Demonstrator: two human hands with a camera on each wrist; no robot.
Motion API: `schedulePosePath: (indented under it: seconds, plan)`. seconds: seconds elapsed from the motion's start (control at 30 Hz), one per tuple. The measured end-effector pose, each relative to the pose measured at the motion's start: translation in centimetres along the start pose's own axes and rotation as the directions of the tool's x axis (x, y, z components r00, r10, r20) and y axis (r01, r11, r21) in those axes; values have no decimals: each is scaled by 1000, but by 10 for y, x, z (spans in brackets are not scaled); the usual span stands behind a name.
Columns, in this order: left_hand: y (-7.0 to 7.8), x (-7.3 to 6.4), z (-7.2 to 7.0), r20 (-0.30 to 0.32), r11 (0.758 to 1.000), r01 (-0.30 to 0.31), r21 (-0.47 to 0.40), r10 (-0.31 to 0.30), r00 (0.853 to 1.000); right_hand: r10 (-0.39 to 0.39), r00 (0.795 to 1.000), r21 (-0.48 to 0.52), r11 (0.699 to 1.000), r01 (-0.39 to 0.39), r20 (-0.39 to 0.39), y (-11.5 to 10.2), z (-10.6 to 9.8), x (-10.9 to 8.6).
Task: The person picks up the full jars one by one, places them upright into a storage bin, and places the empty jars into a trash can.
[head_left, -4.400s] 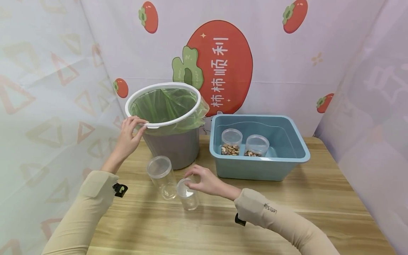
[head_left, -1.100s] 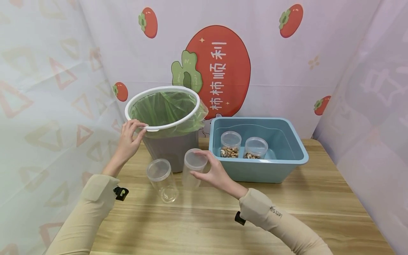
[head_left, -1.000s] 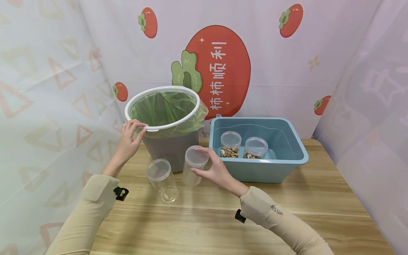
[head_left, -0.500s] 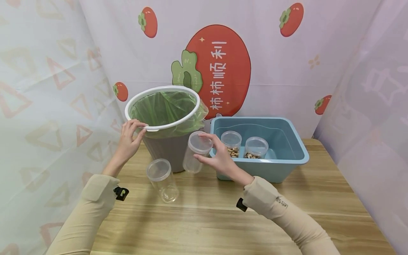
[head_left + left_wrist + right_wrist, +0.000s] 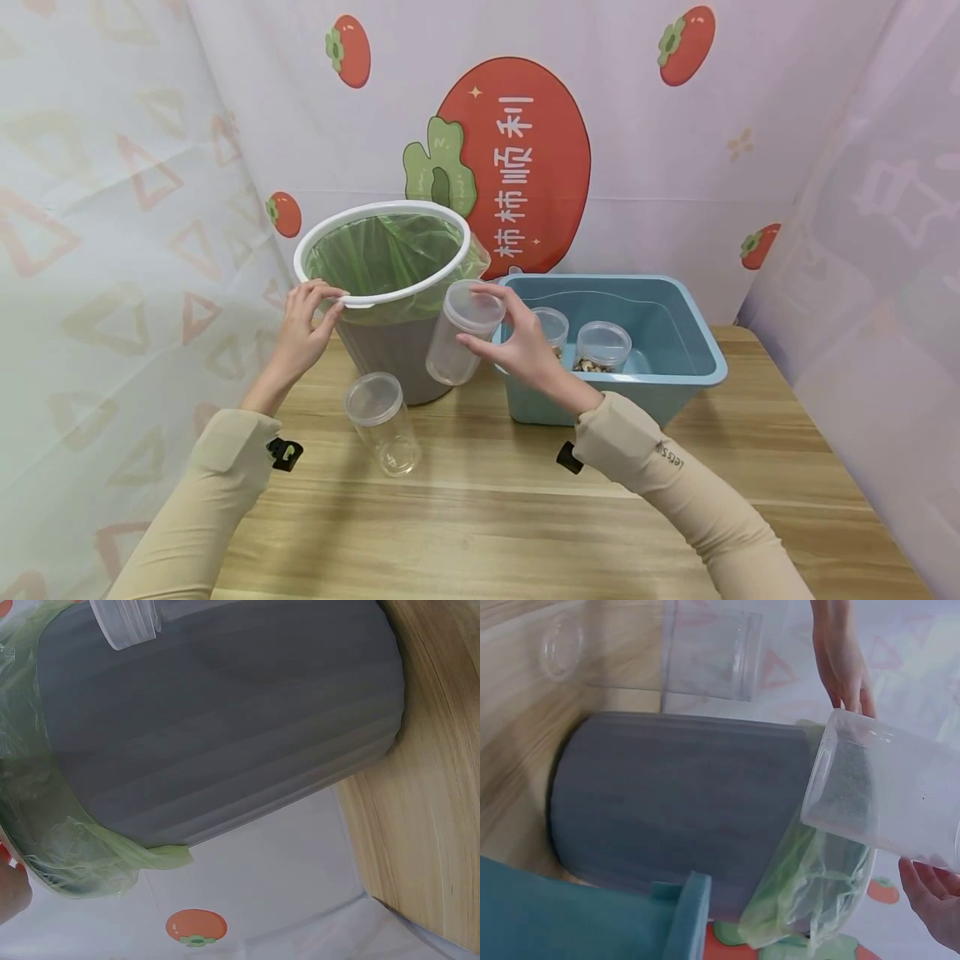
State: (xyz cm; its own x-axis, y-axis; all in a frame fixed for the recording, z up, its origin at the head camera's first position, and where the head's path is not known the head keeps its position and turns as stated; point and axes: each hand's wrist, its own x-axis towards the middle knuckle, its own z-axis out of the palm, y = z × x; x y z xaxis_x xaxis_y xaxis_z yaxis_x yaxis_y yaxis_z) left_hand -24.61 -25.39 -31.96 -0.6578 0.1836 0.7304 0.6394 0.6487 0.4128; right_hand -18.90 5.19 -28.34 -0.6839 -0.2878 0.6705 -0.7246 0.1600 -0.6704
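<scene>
The fingers of my right hand (image 5: pixel 525 343) grasp a clear jar (image 5: pixel 453 352), the thumb on its near side and the index finger against its lid (image 5: pixel 467 302). The jar lies just to the left of that hand, raised off the desk (image 5: pixel 465 517) and tilted, its lid end up and to the right, its base down and to the left. Behind it is the grey bin (image 5: pixel 390 350); I cannot tell whether the two touch. The fingers of my left hand (image 5: pixel 303 325) grip the near left part of the bin's white rim (image 5: pixel 390 297), well apart from the jar. A green bag (image 5: pixel 390 250) lines the bin. A second lidded jar (image 5: pixel 382 425) stands on the desk, nearer and to the left of the one I hold. To the right sits a blue tub (image 5: pixel 607 400) with two jars of nuts (image 5: pixel 603 343) inside, the left one partly hidden by my right hand.
</scene>
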Motion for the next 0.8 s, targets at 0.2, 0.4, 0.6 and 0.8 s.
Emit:
schedulePosePath:
  seconds: [0.2,0.4,0.6,0.8]
  plan:
    - [0,2,0,-1,1000,-10,7,10,1000,0,1000,14,1000,0,-27,-5,-7,13]
    - [3,2,0,20,1000,16,0,-16,1000,24,999,64,998,-21,-49,-11,-13,27]
    - [3,2,0,20,1000,30,0,-30,999,54,996,83,995,-48,-64,-15,-17,41]
    - [2,1,1,3,1000,15,-1,-15,1000,60,997,111,992,-54,-57,-19,-18,57]
